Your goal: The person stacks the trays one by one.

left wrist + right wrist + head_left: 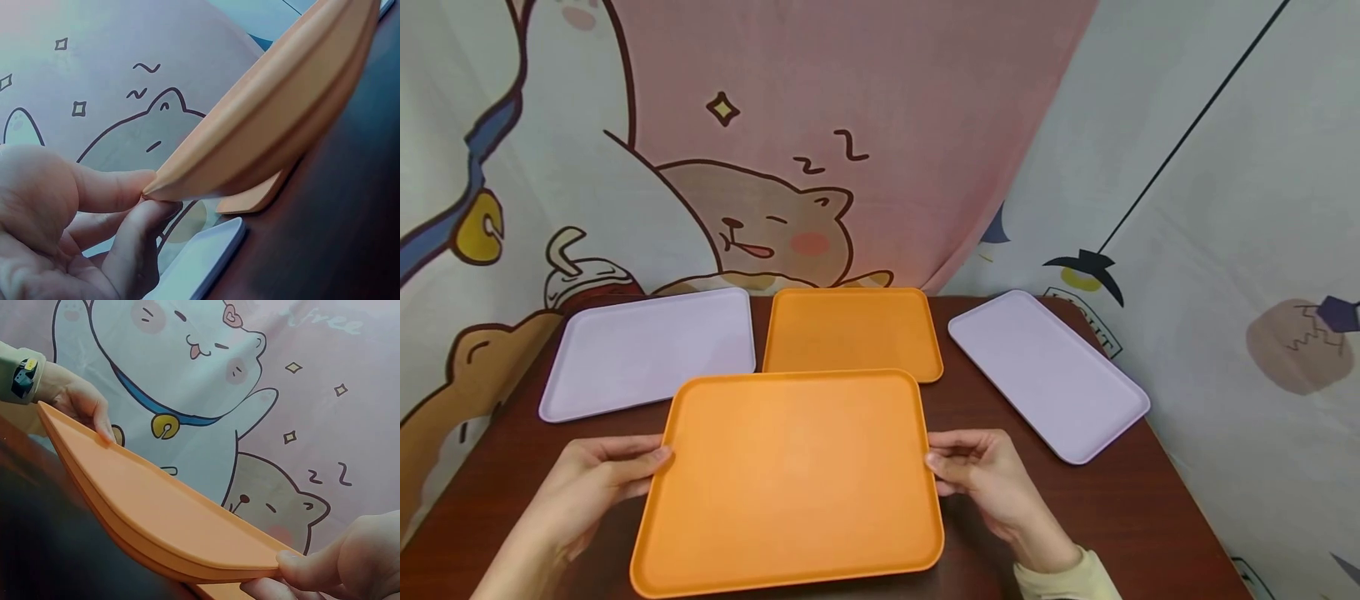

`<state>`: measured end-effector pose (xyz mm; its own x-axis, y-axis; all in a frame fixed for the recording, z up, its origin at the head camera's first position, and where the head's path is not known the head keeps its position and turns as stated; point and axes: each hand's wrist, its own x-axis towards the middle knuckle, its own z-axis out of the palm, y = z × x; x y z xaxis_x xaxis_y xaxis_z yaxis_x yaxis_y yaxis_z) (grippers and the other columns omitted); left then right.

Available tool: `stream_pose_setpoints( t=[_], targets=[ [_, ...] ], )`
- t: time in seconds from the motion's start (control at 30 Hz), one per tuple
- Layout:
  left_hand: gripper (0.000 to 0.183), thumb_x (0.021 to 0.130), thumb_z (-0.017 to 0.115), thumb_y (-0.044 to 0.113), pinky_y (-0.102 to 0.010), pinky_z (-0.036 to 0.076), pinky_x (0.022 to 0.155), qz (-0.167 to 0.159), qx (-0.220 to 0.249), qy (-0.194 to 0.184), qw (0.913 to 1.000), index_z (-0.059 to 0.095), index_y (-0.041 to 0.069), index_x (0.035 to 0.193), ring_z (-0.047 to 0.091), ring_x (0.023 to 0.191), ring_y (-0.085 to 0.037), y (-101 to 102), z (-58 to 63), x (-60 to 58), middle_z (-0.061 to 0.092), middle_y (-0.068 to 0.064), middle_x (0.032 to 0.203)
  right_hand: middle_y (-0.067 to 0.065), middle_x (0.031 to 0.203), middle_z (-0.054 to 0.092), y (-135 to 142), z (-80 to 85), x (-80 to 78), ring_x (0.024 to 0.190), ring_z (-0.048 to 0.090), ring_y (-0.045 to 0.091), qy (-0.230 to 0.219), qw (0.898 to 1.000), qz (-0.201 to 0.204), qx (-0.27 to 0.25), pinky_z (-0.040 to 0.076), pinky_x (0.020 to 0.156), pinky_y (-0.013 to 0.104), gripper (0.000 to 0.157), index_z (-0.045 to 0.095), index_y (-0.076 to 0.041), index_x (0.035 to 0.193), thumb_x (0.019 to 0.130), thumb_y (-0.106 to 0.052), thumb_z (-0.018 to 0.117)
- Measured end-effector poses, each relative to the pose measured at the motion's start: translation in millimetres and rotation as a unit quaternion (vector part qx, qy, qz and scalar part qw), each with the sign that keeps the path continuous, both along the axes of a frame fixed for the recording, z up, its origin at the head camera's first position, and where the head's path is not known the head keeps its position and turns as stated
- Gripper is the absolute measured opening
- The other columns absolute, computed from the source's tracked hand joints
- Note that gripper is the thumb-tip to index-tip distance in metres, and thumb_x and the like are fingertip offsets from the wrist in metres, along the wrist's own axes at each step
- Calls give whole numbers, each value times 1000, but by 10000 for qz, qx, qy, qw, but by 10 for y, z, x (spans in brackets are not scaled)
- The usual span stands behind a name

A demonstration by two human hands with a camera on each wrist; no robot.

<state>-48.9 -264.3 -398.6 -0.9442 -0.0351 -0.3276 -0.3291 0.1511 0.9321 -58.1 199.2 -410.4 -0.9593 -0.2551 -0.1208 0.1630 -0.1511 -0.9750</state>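
Observation:
Both hands hold an orange tray [793, 483] raised above the dark table. My left hand [587, 487] pinches its left edge, thumb on top and fingers beneath. On the opposite edge my right hand [988, 483] does the same. In the left wrist view the tray [269, 106] shows its underside, clear of the tabletop. The right wrist view has the tray [162, 512] between both hands, its rim caught by the right thumb. Behind it a second orange tray [853, 329] lies flat, its near edge partly covered by the held one.
A pale lilac tray [651, 350] lies at the back left of the brown table [1120, 508]. Another lilac tray [1048, 375] lies at an angle on the right. A cartoon-printed curtain [925, 125] hangs behind the table and along its sides.

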Motion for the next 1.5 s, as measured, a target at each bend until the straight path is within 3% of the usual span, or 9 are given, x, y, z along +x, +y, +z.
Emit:
stream_pose_setpoints(
  t=[0.53, 0.9, 1.5],
  targets=[
    [32, 99, 72, 2, -32, 64, 76, -24, 241, 275, 9993, 68, -18, 125, 74, 89, -11, 139, 2, -31, 78, -4, 103, 8, 94, 76, 134, 51, 39, 84, 74, 13, 20, 9998, -173, 12, 63, 65, 28, 33, 66, 21, 123, 92, 14, 71],
    [34, 98, 75, 3, -32, 64, 75, 49, 336, 288, 9990, 69, -17, 124, 74, 88, -12, 265, -11, -68, 78, -5, 101, 7, 95, 77, 243, 35, 42, 83, 74, 13, 122, 9996, -258, 13, 63, 64, 27, 26, 75, 9, 117, 92, 14, 71],
    [33, 97, 77, 3, -32, 64, 75, 58, 408, 317, 9986, 70, -17, 121, 74, 86, -13, 339, 17, -114, 79, -5, 98, 7, 91, 76, 265, 69, 32, 77, 72, 12, 6, 9973, -631, 369, 62, 61, 26, 31, 66, 23, 119, 90, 13, 73]
  ],
)
